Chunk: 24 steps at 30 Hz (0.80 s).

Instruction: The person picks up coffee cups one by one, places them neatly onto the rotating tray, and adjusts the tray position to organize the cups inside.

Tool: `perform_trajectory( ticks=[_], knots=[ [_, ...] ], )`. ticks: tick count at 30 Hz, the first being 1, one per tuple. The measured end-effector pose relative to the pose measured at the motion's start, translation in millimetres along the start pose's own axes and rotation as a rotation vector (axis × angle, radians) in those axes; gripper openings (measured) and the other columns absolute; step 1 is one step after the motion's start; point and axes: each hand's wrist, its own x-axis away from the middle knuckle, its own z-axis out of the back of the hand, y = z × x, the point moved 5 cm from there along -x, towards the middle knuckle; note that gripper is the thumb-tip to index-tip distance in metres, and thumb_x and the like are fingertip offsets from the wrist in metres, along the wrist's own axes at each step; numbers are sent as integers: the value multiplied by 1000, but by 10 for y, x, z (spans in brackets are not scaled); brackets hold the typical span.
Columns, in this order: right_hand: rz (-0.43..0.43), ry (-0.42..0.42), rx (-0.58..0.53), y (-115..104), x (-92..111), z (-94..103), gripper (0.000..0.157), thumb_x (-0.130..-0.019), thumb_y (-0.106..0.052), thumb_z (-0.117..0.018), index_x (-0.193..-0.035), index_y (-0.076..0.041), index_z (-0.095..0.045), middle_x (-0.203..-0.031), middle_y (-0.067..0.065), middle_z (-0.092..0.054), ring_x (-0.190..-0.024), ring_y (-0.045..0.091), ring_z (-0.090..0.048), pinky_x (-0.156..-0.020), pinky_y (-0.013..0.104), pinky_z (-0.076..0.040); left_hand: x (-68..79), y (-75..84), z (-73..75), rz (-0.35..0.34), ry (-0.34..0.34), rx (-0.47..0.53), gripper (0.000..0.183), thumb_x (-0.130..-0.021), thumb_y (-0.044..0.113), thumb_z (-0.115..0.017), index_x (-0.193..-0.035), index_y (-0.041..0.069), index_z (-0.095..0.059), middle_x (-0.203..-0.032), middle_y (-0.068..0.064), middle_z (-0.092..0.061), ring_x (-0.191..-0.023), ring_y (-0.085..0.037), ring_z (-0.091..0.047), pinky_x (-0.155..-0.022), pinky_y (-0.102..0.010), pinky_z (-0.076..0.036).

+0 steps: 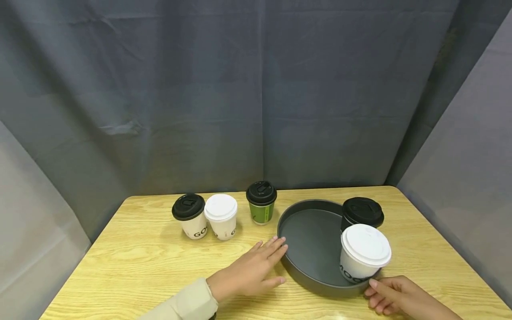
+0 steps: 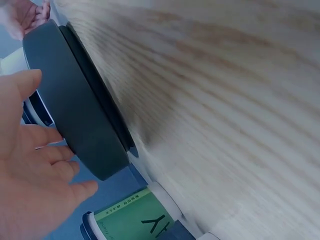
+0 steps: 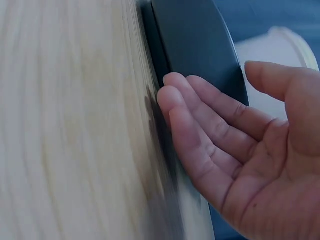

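Observation:
A round dark grey pan [image 1: 310,242] sits on the table, with a white-lidded paper cup [image 1: 366,251] and a black-lidded cup [image 1: 362,212] at its right side. My left hand [image 1: 256,269] reaches to the pan's left rim, fingers spread and nearly straight. The left wrist view shows its fingertips along the pan's outer wall [image 2: 75,105], thumb held apart. By the front right of the pan is my right hand [image 1: 396,295]. Its loosely bent fingers [image 3: 215,125] lie against the outer wall in the right wrist view, while the thumb points toward the rim.
Left of the pan stands a green cup [image 1: 262,212] with a black lid. Farther left, a white-lidded cup [image 1: 221,218] and a black-lidded white cup [image 1: 191,218] stand side by side. A grey curtain [image 1: 260,98] hangs behind the wooden table [image 1: 132,258].

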Motion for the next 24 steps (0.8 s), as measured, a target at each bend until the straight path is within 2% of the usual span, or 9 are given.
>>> perform_trajectory(
  ticks=[2,8,14,20,24],
  knots=[
    [-20,24,16,-22,-29,-65,44,-107,-22,-32,-102,4,-67,-91,3,-66,-78,12,-63,-71,25,-54,-12,-25,-10,0,-4,-2,70,-99,52,-39,-152,8,-25,-160,-9,-16,-147,-24,-14,-113,-49,-26],
    [-58,104,94,-54,-68,-114,48,-106,-27,-35,-95,7,-67,-85,5,-67,-74,13,-63,-68,28,-55,7,-39,-44,-27,20,-72,71,-98,50,-44,-152,9,-25,-159,-9,-18,-146,-25,-17,-113,-48,-27],
    [-58,142,119,-10,-47,29,47,-105,-26,-35,-95,8,-66,-87,6,-67,-75,15,-65,-68,29,-56,56,95,-66,-89,41,-168,72,-97,49,-47,-152,9,-24,-158,-11,-21,-145,-25,-20,-111,-48,-31],
    [-98,228,136,35,-3,229,51,-105,-32,-33,-94,5,-66,-86,5,-69,-76,16,-67,-68,30,-57,108,293,-71,-171,40,-180,72,-98,49,-46,-153,9,-21,-158,-10,-20,-145,-25,-21,-108,-47,-35],
    [-108,240,116,34,0,295,51,-105,-34,-33,-95,4,-67,-87,5,-70,-77,16,-67,-70,30,-57,120,358,-81,-199,46,-196,72,-98,49,-44,-154,10,-20,-159,-10,-20,-145,-25,-22,-108,-46,-36]
  ],
)
